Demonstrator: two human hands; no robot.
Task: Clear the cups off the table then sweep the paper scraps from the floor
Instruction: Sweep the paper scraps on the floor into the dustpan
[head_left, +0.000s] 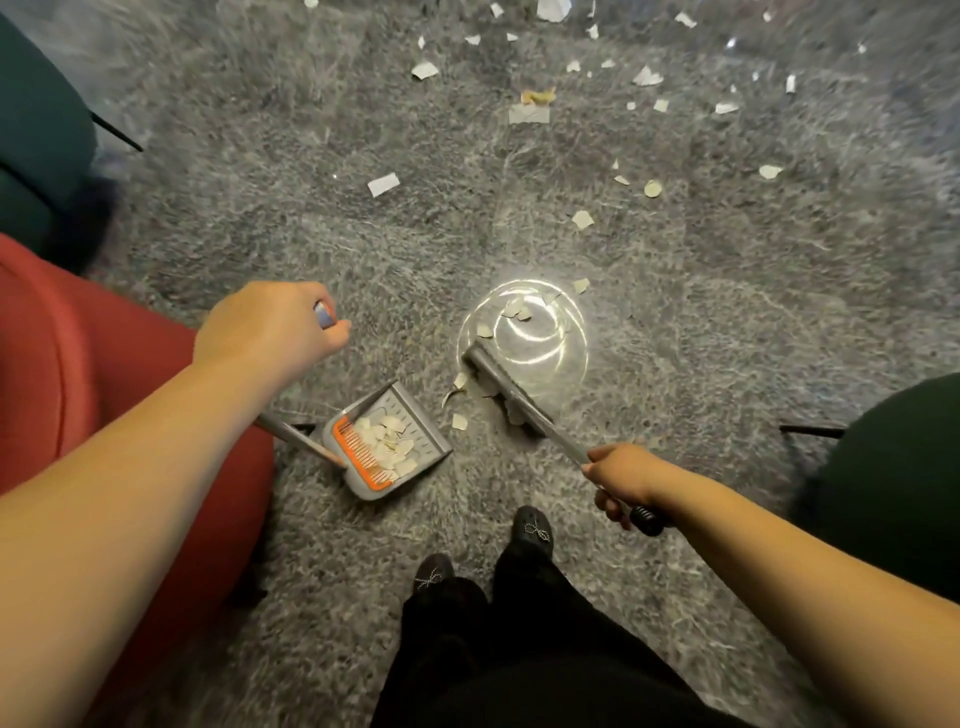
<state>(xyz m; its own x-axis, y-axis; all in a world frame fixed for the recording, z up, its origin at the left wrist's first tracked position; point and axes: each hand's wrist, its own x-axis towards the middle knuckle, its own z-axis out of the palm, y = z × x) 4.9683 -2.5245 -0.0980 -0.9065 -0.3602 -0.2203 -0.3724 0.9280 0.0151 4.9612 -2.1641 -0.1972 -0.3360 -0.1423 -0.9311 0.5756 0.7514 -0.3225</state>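
My left hand (270, 327) grips the top of the long handle of a grey dustpan (387, 441) with an orange comb edge. The pan rests on the grey carpet and holds several paper scraps. My right hand (623, 478) grips the grey broom handle (566, 447) above its black end grip. The broom head (506, 389) lies on the carpet just right of the pan, with a few paper scraps (460, 421) between them. Many more paper scraps (384, 184) are scattered over the carpet farther away. No cups or table are in view.
A red chair (104, 395) stands close at the left, with a dark green seat (36, 130) behind it. A dark chair (893, 467) is at the right. A bright ring of reflected light (540, 332) lies by the broom head. My black shoes (532, 530) are below.
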